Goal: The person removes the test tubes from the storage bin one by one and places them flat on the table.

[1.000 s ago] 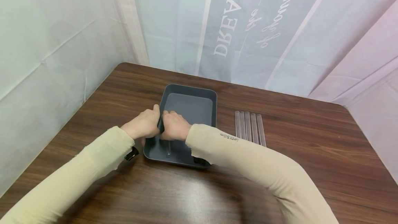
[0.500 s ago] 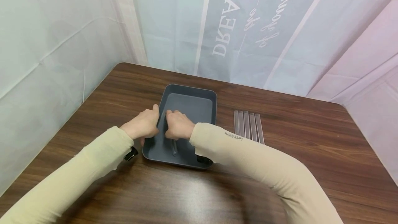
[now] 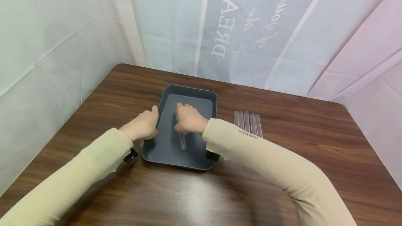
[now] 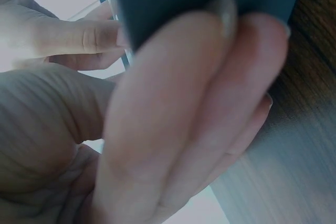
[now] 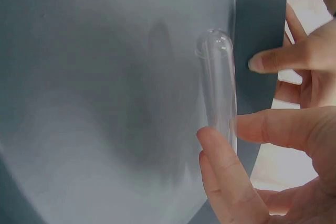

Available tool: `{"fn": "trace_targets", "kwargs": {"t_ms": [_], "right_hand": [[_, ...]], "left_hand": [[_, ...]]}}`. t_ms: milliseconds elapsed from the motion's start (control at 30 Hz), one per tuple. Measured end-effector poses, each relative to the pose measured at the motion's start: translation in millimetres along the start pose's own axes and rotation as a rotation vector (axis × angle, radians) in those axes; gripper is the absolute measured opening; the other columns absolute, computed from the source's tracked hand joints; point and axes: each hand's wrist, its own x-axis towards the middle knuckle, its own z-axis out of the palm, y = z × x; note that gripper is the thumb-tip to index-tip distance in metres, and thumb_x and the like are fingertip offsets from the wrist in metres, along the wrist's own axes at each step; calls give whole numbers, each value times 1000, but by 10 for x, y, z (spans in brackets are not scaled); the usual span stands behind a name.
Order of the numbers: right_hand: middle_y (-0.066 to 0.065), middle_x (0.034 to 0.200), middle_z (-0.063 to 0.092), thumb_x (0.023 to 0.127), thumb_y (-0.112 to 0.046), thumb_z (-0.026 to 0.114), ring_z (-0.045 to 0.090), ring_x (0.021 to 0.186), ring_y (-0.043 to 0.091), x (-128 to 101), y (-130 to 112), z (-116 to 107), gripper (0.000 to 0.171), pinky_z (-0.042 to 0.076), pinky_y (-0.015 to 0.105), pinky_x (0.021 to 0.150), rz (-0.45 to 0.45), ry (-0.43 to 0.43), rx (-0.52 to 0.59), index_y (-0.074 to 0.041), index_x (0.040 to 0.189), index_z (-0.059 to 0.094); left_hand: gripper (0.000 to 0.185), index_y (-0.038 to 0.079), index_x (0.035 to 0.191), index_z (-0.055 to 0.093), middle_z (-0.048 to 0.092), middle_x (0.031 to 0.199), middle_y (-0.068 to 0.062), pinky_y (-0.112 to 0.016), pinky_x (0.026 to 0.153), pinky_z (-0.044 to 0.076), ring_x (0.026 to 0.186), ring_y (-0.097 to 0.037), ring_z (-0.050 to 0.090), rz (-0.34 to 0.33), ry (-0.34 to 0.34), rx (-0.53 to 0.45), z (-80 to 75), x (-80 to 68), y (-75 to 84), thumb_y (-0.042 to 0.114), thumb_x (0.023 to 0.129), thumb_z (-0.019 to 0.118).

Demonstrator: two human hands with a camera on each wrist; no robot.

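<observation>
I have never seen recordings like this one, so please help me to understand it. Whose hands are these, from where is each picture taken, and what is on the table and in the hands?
A person wearing three cameras works with bare hands; there is no machine. The wide picture comes from a camera on the head, looking down. The two close pictures come from cameras on the wrists.

On the brown wooden table stands a dark grey rectangular plastic tray. To its right lies a row of clear glass tubes.

The left hand grips the tray's left rim: the left wrist view shows its fingers on the outside wall. The right hand holds one clear glass tube inside the tray, between thumb and finger.
</observation>
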Motion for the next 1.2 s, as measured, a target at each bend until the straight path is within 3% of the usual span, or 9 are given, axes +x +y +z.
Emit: {"fn": "trace_targets", "kwargs": {"t_ms": [133, 333, 500, 833, 1200], "right_hand": [[21, 138, 45, 84, -7, 64, 68, 64, 21, -20, 58, -82, 76, 51, 25, 61, 2, 30, 17, -3, 149, 27], [20, 113, 62, 84, -7, 63, 70, 68, 23, -76, 196, -192, 76, 53, 24, 62, -1, 58, 32, -1, 150, 25], [15, 103, 58, 86, -10, 64, 68, 66, 18, -134, 339, -280, 75, 55, 25, 65, 25, 70, 61, -3, 150, 25], [13, 98, 53, 84, -8, 63, 69, 67, 21, -275, 619, -465, 74, 56, 28, 66, 50, 117, 95, -1, 148, 27], [17, 109, 53, 82, -9, 65, 70, 70, 22, -392, 855, -603, 78, 55, 30, 73, 120, 142, 77, -3, 149, 26]], "left_hand": [[77, -16, 143, 1, 54, 103, -46, -30, 42, 54, 37, -23, 60, 10, 3, 0, 12, 1, -9, -6, 86, 51], [81, -15, 144, -4, 54, 105, -46, -30, 42, 54, 37, -23, 60, 5, 0, 0, 31, 0, -9, -6, 86, 51], [81, -15, 144, -4, 55, 104, -45, -30, 42, 54, 37, -23, 60, 11, 3, 5, 43, -5, -4, -6, 86, 51], [83, -15, 145, -6, 56, 102, -45, -30, 41, 54, 38, -23, 61, 5, 5, 18, 57, -14, -3, -5, 86, 51], [83, -15, 145, -7, 57, 98, -43, -29, 40, 53, 39, -23, 61, -4, -4, 16, 40, -5, 15, -6, 85, 51]]}}
